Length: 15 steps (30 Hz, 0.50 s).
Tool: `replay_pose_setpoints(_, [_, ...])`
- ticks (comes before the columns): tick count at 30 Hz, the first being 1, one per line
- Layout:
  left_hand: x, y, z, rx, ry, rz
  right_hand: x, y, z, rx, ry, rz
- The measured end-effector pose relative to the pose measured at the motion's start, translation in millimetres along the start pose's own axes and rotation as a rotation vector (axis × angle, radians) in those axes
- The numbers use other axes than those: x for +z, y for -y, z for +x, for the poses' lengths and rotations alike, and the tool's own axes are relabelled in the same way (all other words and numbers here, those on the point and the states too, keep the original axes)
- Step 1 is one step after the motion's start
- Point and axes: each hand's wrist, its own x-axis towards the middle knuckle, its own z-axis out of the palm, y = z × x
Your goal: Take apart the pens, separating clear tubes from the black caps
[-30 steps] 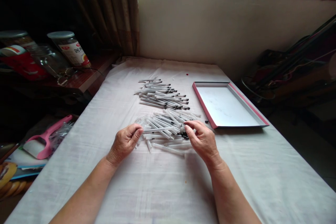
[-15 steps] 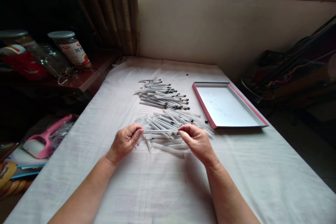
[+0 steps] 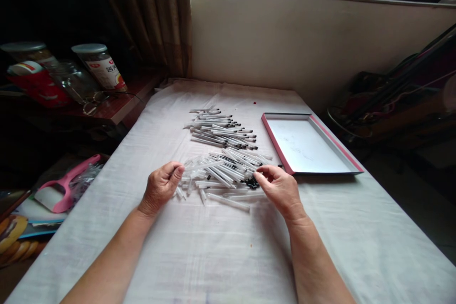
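My left hand (image 3: 162, 187) is closed in a pinch at the left of a loose pile of clear and whitish pen barrels (image 3: 221, 175). Between its thumb and forefinger is the end of one pen barrel (image 3: 204, 166), which points right over the pile. On the other side, my right hand (image 3: 280, 189) has thumb and forefinger drawn together. Whatever those fingertips may hold is too small to make out. Just beside them lies a little heap of small black plugs (image 3: 252, 183). Farther back, a second group of pen barrels with dark ends (image 3: 224, 130) lies roughly side by side.
A shallow pink-edged tray (image 3: 278, 145) stands at the right of the piles. Jars (image 3: 103, 69) and eyeglasses (image 3: 93, 103) rest on a wooden surface at the left. Below is a pink-handled dustpan-like tool (image 3: 64, 190). A white cloth (image 3: 199, 256) covers the table.
Both hands held one barrel between them; now they are apart. My right hand has moved right, uncovering the black plugs, and my left has shifted left with the barrel.
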Motion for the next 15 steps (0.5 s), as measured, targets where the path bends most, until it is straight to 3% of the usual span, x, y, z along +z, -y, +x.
replay_pose_setpoints(3, [10.6, -7.2, -4.5, 0.071, 0.033, -0.055, 0.5, 6.7, -3.3, -0.053, -0.001, 0.027])
replay_pose_setpoints(7, [21.9, -16.3, -8.9, 0.166, 0.086, -0.089, 7.1, 19.3, -10.4, -0.083, 0.217, 0.243])
replay_pose_setpoints(10, [25.4, -20.6, -10.2, 0.227, 0.079, -0.089, 13.8, 25.2, -13.6, -0.021, 0.317, 0.347])
replay_pose_setpoints(15, [24.3, -22.8, -11.3, 0.305, 0.021, -0.074, 21.5, 21.4, -14.3, 0.104, 0.373, 0.432])
